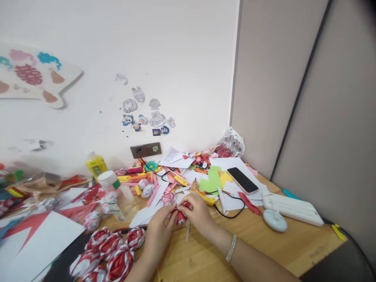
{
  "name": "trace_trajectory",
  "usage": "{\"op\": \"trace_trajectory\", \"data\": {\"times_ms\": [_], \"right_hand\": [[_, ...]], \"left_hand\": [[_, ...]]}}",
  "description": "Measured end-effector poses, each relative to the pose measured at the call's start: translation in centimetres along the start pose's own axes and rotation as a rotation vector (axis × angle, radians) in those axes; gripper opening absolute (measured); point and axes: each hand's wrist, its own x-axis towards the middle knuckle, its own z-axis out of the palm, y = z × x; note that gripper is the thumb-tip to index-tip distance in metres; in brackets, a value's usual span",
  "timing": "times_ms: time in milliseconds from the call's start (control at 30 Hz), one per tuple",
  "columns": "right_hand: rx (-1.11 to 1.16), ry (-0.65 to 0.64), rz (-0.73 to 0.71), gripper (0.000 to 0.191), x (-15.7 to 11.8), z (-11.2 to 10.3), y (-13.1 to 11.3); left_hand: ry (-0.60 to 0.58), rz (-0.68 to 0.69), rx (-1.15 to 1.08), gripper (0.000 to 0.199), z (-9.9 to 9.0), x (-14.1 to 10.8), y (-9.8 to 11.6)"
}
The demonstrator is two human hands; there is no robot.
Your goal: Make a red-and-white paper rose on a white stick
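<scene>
Fingers of my left hand are closed on a red-and-white paper flower just above the table. My right hand, with a band on its wrist, pinches the same flower from the other side. Fingers hide much of it. A thin pale strip hangs down beside the flower; whether it is attached cannot be seen. Behind my right hand lies a yellow glue gun with a black cord. Several finished-looking red-and-white paper roses are grouped left of my left hand.
A clear jar and a yellow bottle stand at left. Colored paper scraps pile along the wall. To the right are a phone, a white mouse and a white power strip. White sheets lie at far left.
</scene>
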Motion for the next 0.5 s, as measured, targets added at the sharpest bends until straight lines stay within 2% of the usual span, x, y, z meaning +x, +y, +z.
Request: {"op": "trace_trajectory", "data": {"times_ms": [133,333,500], "right_hand": [[-0.059,0.013,-0.137,0.009,-0.1,0.0,-0.1],[-0.063,0.045,-0.314,0.018,-0.3,-0.2,-0.7],[-0.028,0.054,-0.352,0.02,-0.4,-0.2,-0.9]], "left_hand": [[0.105,0.181,0.096,0.017,-0.2,-0.1,0.8],[0.232,0.246,0.111,0.013,-0.8,0.1,1.4],[0.173,0.201,0.03,0.013,-1.5,1.0,1.5]]}}
